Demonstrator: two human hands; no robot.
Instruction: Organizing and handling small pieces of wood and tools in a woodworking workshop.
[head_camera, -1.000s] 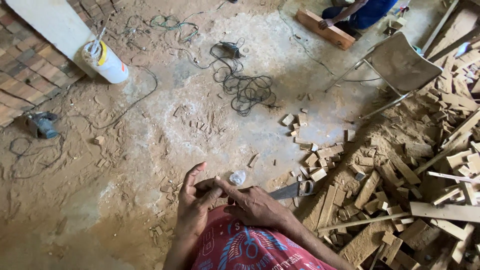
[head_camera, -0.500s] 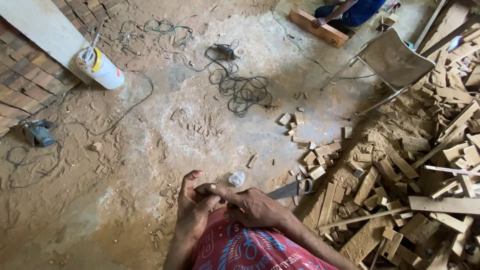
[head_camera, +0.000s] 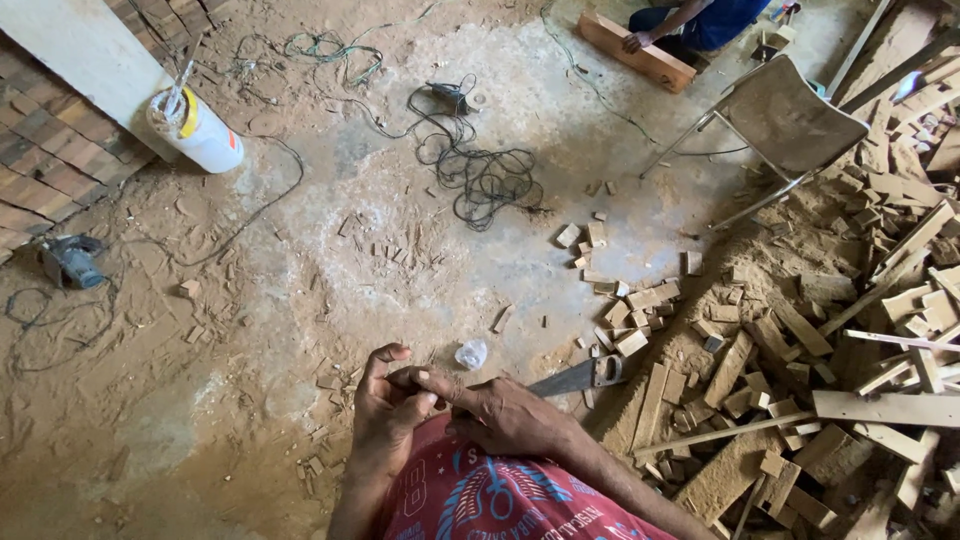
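Observation:
My left hand (head_camera: 383, 412) and my right hand (head_camera: 508, 418) meet in front of my lap, over a red patterned garment (head_camera: 480, 500). The right hand's fingers press on the left hand's curled fingers. Whether anything small sits between them is hidden. A hand saw (head_camera: 580, 378) lies on the dusty floor just beyond my right hand, its handle pointing right. A small crumpled clear scrap (head_camera: 471, 353) rests on the floor a little ahead of both hands.
A heap of wood offcuts (head_camera: 850, 380) fills the right side. A metal chair (head_camera: 790, 115) stands far right. Coiled black cable (head_camera: 485, 175), a white container (head_camera: 200, 135) and a blue power tool (head_camera: 70, 260) lie around. Another person's hand (head_camera: 632, 42) holds a plank (head_camera: 655, 62) at the top.
My left index finger, raised a second ago, has curled down onto the right hand's fingers. Both hands stay in the same place.

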